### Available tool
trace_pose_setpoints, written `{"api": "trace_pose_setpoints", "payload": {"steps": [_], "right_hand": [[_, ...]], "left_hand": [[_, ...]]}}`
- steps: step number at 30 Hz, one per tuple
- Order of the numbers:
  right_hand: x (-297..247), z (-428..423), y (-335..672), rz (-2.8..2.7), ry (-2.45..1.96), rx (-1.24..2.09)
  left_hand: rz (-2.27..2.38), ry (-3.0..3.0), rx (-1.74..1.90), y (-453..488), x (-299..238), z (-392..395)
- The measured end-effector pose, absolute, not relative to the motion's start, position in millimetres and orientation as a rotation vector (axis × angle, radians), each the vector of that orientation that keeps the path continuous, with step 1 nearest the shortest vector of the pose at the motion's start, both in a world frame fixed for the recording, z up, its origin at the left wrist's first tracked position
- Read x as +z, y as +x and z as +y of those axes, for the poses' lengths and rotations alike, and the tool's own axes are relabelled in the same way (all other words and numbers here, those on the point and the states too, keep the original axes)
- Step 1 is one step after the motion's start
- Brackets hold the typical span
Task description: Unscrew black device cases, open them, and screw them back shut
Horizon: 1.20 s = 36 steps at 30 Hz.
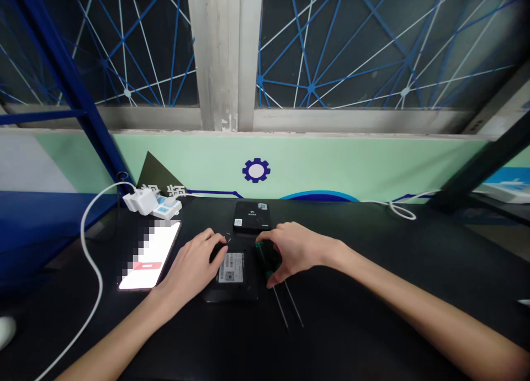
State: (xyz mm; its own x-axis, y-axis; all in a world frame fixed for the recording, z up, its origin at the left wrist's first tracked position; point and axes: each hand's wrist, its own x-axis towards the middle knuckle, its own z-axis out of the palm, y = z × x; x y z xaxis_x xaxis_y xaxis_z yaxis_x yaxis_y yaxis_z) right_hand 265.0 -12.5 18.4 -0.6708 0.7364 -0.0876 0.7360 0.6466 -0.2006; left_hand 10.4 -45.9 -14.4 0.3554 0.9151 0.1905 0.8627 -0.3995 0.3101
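Note:
My left hand (192, 266) lies curled at the left edge of a black flat box (238, 292), which has a white printed label (231, 268) on its upper face. A dark shape under my fingers (217, 253) is hard to make out. My right hand (293, 251) is over the box's right side, gripping a green-and-black handled tool (261, 252). Two thin metal rods (287, 305) run from beneath that hand onto the tabletop. Several tiny screws (227, 237) lie just beyond my left fingertips.
A second black device (252, 215) lies beyond the box. To the left are a lit phone (149, 254) with a blurred screen, a white charger (141, 201), a white power strip (166, 208) and a white cable (89, 254), all on a black table (351, 243) against a green wall.

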Motion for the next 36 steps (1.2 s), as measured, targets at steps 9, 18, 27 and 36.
{"api": "trace_pose_setpoints", "payload": {"steps": [9, 18, 27, 36], "right_hand": [[29, -9, 271, -2.441, -1.2, 0.822], [7, 8, 271, -1.637, -0.967, 1.138], [-5, 5, 261, -1.513, -0.965, 0.874], [-13, 6, 261, -1.579, -0.943, 0.823]], "left_hand": [[1.712, 2.493, 0.515, 16, -18, -51], [1.724, 2.516, 0.485, 23, -20, -59], [1.72, 2.554, 0.496, 22, -25, -55], [1.716, 2.583, 0.541, 22, -27, -55]]}}
